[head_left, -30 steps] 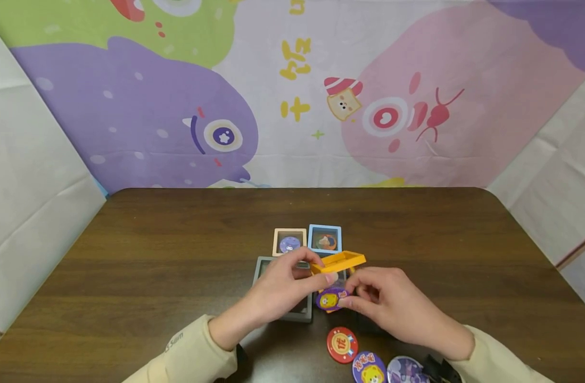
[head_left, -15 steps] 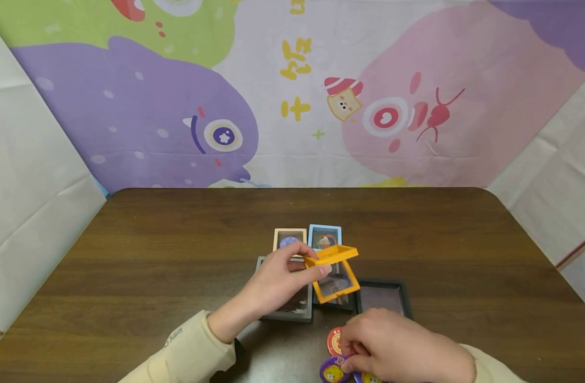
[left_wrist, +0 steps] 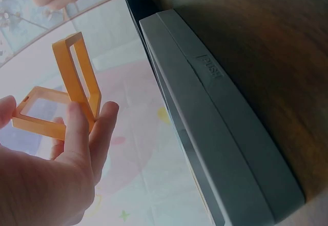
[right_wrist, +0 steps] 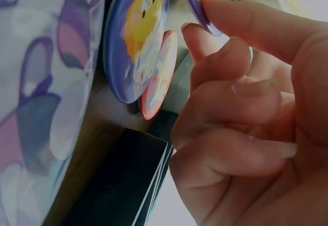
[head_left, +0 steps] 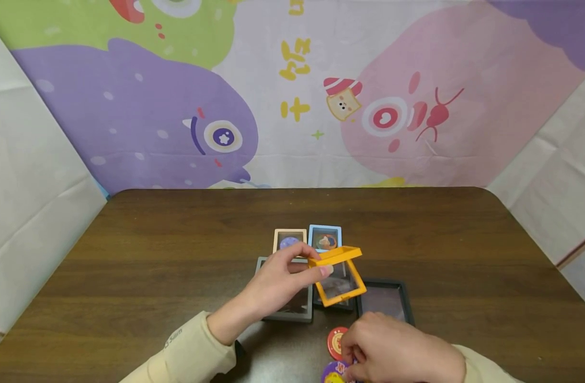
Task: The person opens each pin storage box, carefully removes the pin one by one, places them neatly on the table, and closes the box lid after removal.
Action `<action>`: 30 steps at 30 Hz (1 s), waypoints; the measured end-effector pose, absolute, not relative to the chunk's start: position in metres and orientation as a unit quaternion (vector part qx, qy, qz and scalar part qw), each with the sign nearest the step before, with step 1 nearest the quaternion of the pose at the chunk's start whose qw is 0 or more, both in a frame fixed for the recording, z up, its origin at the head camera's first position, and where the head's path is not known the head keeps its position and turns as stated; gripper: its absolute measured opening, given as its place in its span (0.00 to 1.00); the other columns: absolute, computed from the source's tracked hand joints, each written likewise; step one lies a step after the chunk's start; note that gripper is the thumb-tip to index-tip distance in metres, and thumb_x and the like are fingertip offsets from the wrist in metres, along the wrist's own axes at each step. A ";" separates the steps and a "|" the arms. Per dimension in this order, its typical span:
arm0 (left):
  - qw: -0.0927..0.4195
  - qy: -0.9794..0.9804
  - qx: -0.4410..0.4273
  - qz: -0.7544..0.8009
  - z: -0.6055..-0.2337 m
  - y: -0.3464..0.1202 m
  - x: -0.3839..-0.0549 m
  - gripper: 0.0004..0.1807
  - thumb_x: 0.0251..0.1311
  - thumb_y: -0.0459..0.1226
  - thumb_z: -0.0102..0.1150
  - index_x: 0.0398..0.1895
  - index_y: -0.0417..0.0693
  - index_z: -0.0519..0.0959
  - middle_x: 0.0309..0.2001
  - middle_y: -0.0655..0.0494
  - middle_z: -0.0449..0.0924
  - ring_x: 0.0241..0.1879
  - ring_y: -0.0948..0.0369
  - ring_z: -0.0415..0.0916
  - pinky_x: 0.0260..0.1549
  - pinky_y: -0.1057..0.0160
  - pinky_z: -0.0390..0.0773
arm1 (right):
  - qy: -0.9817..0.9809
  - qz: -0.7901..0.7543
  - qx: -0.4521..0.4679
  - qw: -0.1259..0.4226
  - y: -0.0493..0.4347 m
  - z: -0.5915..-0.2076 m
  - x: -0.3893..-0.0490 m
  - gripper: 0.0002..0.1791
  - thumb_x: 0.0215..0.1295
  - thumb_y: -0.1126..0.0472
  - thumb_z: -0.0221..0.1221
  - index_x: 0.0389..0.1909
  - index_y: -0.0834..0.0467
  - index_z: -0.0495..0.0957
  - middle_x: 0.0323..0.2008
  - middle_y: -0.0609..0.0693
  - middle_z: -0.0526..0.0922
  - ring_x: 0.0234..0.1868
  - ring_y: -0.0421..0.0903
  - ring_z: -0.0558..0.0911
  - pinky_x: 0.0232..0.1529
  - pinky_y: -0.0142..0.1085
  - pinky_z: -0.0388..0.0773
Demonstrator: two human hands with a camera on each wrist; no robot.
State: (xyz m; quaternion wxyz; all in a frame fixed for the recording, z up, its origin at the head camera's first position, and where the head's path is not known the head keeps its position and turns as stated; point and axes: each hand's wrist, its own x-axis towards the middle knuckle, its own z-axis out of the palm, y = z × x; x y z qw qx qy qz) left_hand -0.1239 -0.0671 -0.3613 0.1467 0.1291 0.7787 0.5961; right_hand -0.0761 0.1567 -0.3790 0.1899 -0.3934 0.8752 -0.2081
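My left hand (head_left: 278, 284) holds a small yellow hinged display case (head_left: 342, 293) by its hinge side, thumb on the near side. In the left wrist view the two halves of the case (left_wrist: 77, 75) stand apart at an angle, their clear windows bare. Near the front of the table, my right hand (head_left: 395, 348) pinches a round purple badge (head_left: 334, 373) between thumb and index finger. The right wrist view has this badge (right_wrist: 197, 3) edge-on. Close by lie a red badge (head_left: 337, 343), a purple badge with a yellow bear (right_wrist: 136, 36) and a large pale-purple badge (right_wrist: 41, 93).
Under and beside the left hand is a grey display case (head_left: 292, 308). A black case (head_left: 383, 298) lies to its right. Behind them sit a cream case (head_left: 289, 234) and a light-blue case (head_left: 324, 236), each containing a round piece. A printed cloth (head_left: 292, 159) hangs behind the table.
My right hand has carried the purple badge away from the yellow case, down to the other badges at the front. The left hand has tilted the case, exposing its lower window.
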 end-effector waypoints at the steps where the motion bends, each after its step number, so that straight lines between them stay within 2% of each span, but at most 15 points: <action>1: 0.147 0.777 0.129 0.598 -0.361 -0.067 -0.124 0.18 0.60 0.50 0.67 0.44 0.49 0.77 0.56 0.52 0.75 0.50 0.60 0.82 0.41 0.58 0.76 | 0.876 -0.205 -0.397 0.182 0.157 -0.379 -0.076 0.11 0.54 0.53 0.72 0.20 0.40 0.78 0.14 0.27 0.64 0.17 0.28 0.66 0.19 0.25 0.63; 4: 0.148 0.776 0.128 0.599 -0.361 -0.067 -0.123 0.18 0.60 0.50 0.67 0.44 0.49 0.77 0.56 0.52 0.75 0.50 0.60 0.82 0.40 0.58 0.76 | 0.876 -0.197 -0.405 0.170 0.157 -0.381 -0.076 0.11 0.53 0.50 0.72 0.20 0.40 0.78 0.13 0.25 0.63 0.17 0.27 0.66 0.19 0.25 0.64; 11: 0.148 0.773 0.132 0.603 -0.362 -0.067 -0.124 0.17 0.61 0.50 0.66 0.44 0.49 0.77 0.56 0.51 0.76 0.49 0.61 0.82 0.41 0.58 0.76 | 0.871 -0.218 -0.392 0.201 0.157 -0.381 -0.079 0.12 0.55 0.49 0.72 0.19 0.41 0.78 0.12 0.27 0.64 0.16 0.28 0.66 0.18 0.26 0.62; 15: 0.149 0.772 0.134 0.604 -0.362 -0.068 -0.124 0.17 0.61 0.49 0.66 0.44 0.49 0.77 0.53 0.52 0.78 0.47 0.61 0.82 0.42 0.56 0.77 | 0.867 -0.242 -0.394 0.185 0.159 -0.377 -0.082 0.14 0.56 0.48 0.72 0.19 0.40 0.78 0.12 0.28 0.63 0.14 0.27 0.65 0.16 0.26 0.61; 18: 0.149 0.774 0.134 0.600 -0.362 -0.068 -0.126 0.18 0.61 0.50 0.66 0.45 0.48 0.77 0.48 0.53 0.82 0.45 0.61 0.83 0.43 0.55 0.77 | 0.862 -0.269 -0.413 0.121 0.163 -0.371 -0.085 0.14 0.57 0.52 0.72 0.21 0.40 0.76 0.15 0.29 0.63 0.16 0.26 0.64 0.18 0.24 0.61; 21: 0.150 0.779 0.134 0.593 -0.363 -0.068 -0.127 0.19 0.61 0.50 0.65 0.46 0.48 0.77 0.43 0.53 0.84 0.42 0.60 0.82 0.43 0.56 0.76 | 0.842 -0.304 -0.445 -0.004 0.167 -0.364 -0.089 0.13 0.57 0.55 0.73 0.27 0.42 0.76 0.20 0.32 0.65 0.21 0.27 0.65 0.22 0.21 0.64; 24: 0.155 0.772 0.135 0.601 -0.363 -0.069 -0.127 0.19 0.61 0.50 0.65 0.46 0.47 0.77 0.45 0.53 0.82 0.43 0.57 0.82 0.43 0.55 0.78 | 0.822 -0.310 -0.457 -0.138 0.172 -0.356 -0.093 0.11 0.60 0.50 0.71 0.37 0.47 0.78 0.30 0.37 0.71 0.30 0.32 0.70 0.31 0.21 0.68; 27: 0.176 0.744 0.133 0.631 -0.364 -0.068 -0.127 0.20 0.61 0.47 0.65 0.48 0.44 0.76 0.49 0.50 0.79 0.47 0.53 0.80 0.46 0.54 0.80 | 0.814 -0.290 -0.458 -0.210 0.178 -0.350 -0.098 0.25 0.60 0.43 0.68 0.51 0.53 0.79 0.45 0.46 0.75 0.45 0.42 0.73 0.45 0.26 0.69; 30: 0.203 0.708 0.130 0.664 -0.364 -0.068 -0.128 0.21 0.62 0.45 0.64 0.50 0.41 0.74 0.51 0.47 0.78 0.52 0.50 0.79 0.49 0.53 0.80 | 0.825 -0.251 -0.459 -0.213 0.181 -0.349 -0.101 0.40 0.54 0.38 0.70 0.63 0.57 0.74 0.58 0.53 0.70 0.56 0.51 0.69 0.53 0.33 0.67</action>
